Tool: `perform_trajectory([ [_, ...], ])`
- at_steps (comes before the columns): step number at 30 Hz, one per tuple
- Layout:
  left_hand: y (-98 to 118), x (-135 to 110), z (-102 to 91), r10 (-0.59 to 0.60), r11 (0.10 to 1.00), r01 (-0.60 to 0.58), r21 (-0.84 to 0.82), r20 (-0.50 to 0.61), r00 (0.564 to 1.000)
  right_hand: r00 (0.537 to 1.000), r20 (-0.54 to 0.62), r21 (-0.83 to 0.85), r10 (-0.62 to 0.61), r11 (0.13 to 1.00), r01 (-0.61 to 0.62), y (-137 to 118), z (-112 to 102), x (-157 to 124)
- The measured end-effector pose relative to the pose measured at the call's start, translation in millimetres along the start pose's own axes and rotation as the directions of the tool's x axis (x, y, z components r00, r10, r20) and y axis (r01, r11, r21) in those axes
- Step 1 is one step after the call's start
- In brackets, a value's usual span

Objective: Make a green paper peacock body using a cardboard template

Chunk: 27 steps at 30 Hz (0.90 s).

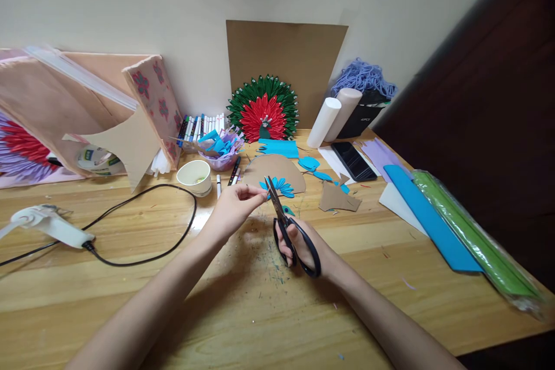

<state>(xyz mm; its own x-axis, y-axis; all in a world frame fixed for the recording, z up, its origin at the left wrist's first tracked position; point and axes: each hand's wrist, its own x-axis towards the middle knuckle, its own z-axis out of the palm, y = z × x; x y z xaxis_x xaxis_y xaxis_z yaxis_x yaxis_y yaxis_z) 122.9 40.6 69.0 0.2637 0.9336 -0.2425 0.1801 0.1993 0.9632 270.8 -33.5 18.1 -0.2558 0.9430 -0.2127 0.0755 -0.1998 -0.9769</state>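
Note:
In my right hand point(299, 243) is a pair of black scissors point(281, 213), its blades pointing up and slightly apart. My left hand point(238, 208) pinches something tiny, too small to make out, right beside the blade tips. Behind the blades lies a half-round brown cardboard piece point(277, 166) with a fan of blue petals point(281, 187) on its lower edge. A small teal piece with a dark spot point(287, 210) rests on the table just above my right hand.
Left are a hot glue gun point(56, 225) with a looped black cord, and a white paper cup point(194, 178). A red and green peacock craft point(263, 110) leans on cardboard at the back. Right are a phone point(353, 161), cardboard scraps point(339, 196), blue sheets point(429, 219) and a green roll point(472, 237).

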Motion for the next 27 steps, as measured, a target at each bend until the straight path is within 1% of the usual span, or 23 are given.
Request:
perform_trajectory([
  [6, 0, 0, -0.7, -0.015, 0.999, 0.014, 0.039, 0.012, 1.0, 1.0, -0.009, 0.028, 0.025, 0.999, -0.025, -1, 2, 1],
  [12, -1, 1, -2.4, -0.02, 0.999, 0.02, 0.03, 0.004, 1.0, 0.999, -0.017, 0.006, -0.052, 0.999, 0.052, 15, 0, 3],
  [14, -2, 2, -2.6, -0.014, 1.0, 0.014, 0.017, 0.0, 1.0, 0.998, -0.023, 0.014, -0.054, 0.998, 0.054, 19, 0, 4],
  [17, -2, 2, -2.0, -0.011, 1.0, 0.011, 0.007, 0.004, 1.0, 0.997, -0.051, 0.01, -0.053, 0.998, 0.054, 21, 0, 3],
  [21, -3, 2, -0.9, -0.021, 1.0, 0.021, -0.004, 0.005, 1.0, 0.992, -0.093, -0.028, -0.089, 0.996, 0.087, 17, 0, 0],
  [24, -3, 2, -1.0, -0.028, 1.0, 0.028, -0.014, 0.008, 1.0, 0.98, -0.166, 0.058, -0.112, 0.991, 0.124, 13, -3, 2],
  [26, -2, 2, -1.3, -0.028, 0.999, 0.028, -0.024, 0.009, 1.0, 0.954, -0.264, 0.14, -0.141, 0.973, 0.182, 9, -11, 7],
  [27, -2, 2, -1.3, -0.027, 0.999, 0.027, -0.032, 0.015, 1.0, 0.934, -0.325, 0.169, -0.147, 0.963, 0.21, 7, -17, 10],
])
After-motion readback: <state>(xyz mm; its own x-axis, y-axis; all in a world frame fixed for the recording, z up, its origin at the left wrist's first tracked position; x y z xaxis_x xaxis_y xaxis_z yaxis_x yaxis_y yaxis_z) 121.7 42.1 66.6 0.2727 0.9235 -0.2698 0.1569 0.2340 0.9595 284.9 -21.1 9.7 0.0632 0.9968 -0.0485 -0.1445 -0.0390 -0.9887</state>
